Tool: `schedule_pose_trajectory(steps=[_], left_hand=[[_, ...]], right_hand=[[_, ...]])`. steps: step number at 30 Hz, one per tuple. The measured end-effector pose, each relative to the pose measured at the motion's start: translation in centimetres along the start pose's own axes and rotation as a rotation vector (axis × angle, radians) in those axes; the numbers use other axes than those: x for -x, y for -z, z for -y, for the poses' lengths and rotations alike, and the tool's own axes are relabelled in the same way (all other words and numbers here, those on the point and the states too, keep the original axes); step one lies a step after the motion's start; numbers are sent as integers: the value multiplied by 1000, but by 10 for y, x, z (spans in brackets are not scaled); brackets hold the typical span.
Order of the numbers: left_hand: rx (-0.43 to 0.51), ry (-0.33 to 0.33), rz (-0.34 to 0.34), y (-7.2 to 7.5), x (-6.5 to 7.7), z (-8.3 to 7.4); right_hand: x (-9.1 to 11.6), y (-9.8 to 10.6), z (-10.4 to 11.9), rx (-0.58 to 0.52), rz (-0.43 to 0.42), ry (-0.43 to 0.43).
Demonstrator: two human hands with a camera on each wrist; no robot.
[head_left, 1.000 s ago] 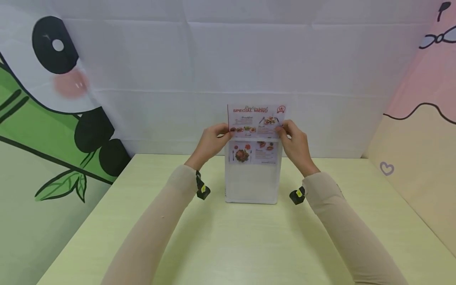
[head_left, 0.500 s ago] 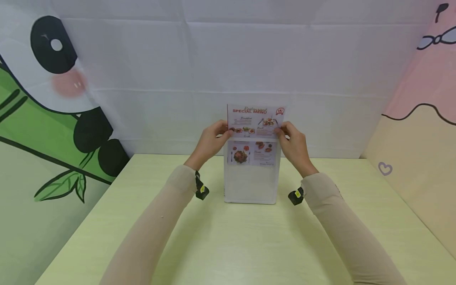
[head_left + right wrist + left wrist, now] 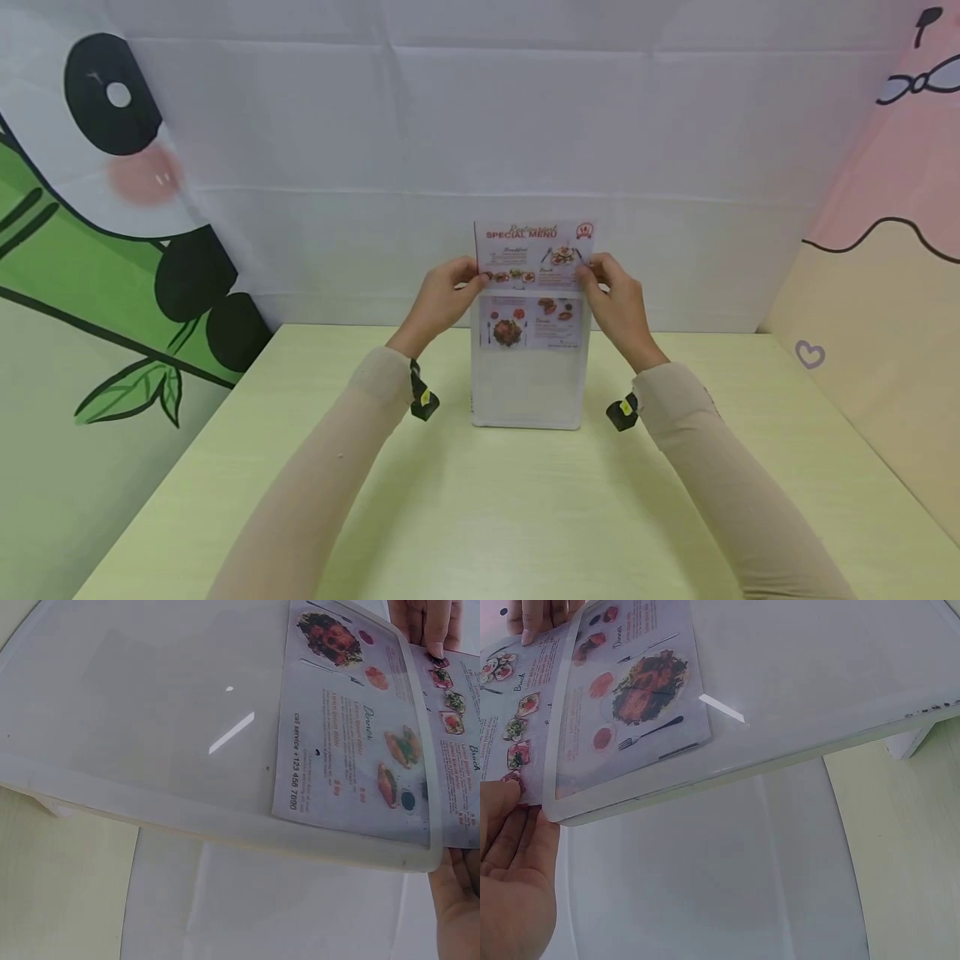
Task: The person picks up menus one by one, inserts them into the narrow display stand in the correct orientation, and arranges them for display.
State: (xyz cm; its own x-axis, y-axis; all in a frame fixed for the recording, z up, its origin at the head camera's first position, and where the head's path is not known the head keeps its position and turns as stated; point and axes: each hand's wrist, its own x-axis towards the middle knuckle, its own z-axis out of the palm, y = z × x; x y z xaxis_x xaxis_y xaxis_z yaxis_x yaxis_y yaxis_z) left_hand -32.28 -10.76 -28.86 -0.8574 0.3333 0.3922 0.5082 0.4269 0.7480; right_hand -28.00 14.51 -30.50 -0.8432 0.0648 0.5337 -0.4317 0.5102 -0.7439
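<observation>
A printed menu sheet (image 3: 534,250) stands partly inside an upright sign holder (image 3: 528,387) with a white frame and clear front. The sheet's lower part shows through the clear panel; its upper part sticks out above the top edge. My left hand (image 3: 441,296) pinches the sheet's left edge between thumb and fingers, just above the holder's top corner. On the other side my right hand (image 3: 621,304) pinches the right edge at about the same height. In both wrist views the menu's lower edge lies behind the clear panel, slightly tilted to the frame.
The holder stands on a pale yellow-green table (image 3: 480,517), with a small foot (image 3: 909,742) behind it. A white cloth backdrop (image 3: 525,125) hangs at the back. Cartoon-printed panels (image 3: 877,275) flank the table on both sides.
The upper part of the menu sheet has shifted slightly left. Both hands keep their grip at nearly the same place, and the sheet's depth in the holder looks almost unchanged.
</observation>
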Motion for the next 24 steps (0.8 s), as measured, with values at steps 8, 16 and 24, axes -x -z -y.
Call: schedule_pose_trajectory(steps=[8,16,24], left_hand=[[4,-12,-5,0,2,-3],[26,1,1,-2,2,-3],[-1,11,-5,-2,1,-1]], right_hand=[[0,0,2,18,-7,13],[0,-1,1,36,-21,0],[1,-2,0,4,-16,-3]])
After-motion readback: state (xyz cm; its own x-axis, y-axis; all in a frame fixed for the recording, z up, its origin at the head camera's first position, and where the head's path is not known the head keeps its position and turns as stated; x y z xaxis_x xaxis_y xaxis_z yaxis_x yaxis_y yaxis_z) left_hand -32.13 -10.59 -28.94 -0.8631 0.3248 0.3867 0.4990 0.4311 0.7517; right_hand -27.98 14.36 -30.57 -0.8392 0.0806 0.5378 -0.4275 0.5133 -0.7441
